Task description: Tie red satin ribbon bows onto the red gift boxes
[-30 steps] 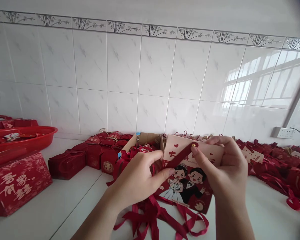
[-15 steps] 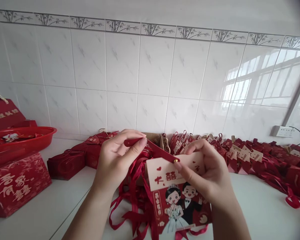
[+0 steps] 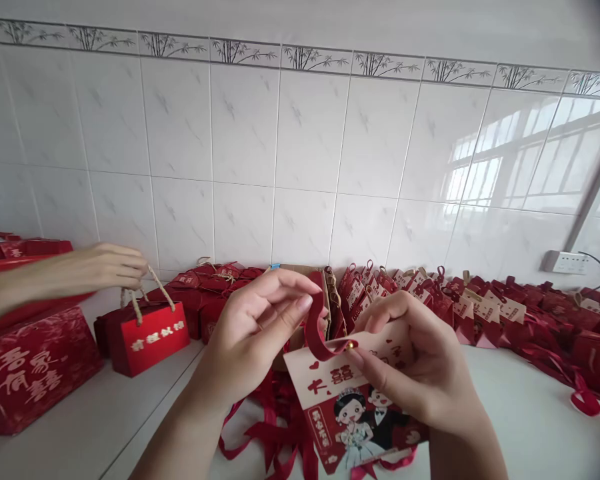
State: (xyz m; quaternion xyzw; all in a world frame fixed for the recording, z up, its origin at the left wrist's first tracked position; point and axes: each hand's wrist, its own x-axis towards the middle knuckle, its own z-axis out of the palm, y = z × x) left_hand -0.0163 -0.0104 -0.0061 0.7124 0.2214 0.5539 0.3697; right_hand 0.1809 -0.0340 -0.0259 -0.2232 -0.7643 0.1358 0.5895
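Observation:
A red and cream gift bag printed with a cartoon bride and groom hangs in front of me, tilted a little. My right hand grips its upper right edge, the thumb beside a small gold stud at the top. From that stud a red strap curves up to my left hand, which pinches its free end between thumb and fingers. Behind and below the bag, red ribbons lie in a loose tangle on the white table.
At left, another person's hand holds a small red bag by its rope handles. A large red box stands nearer. Many red gift bags line the tiled wall at right, and an open cardboard box sits behind my hands.
The strap has gone from nearly straight to bent in a curve, its free end moved right by my left hand. Another person's hand has appeared at left with a small red bag.

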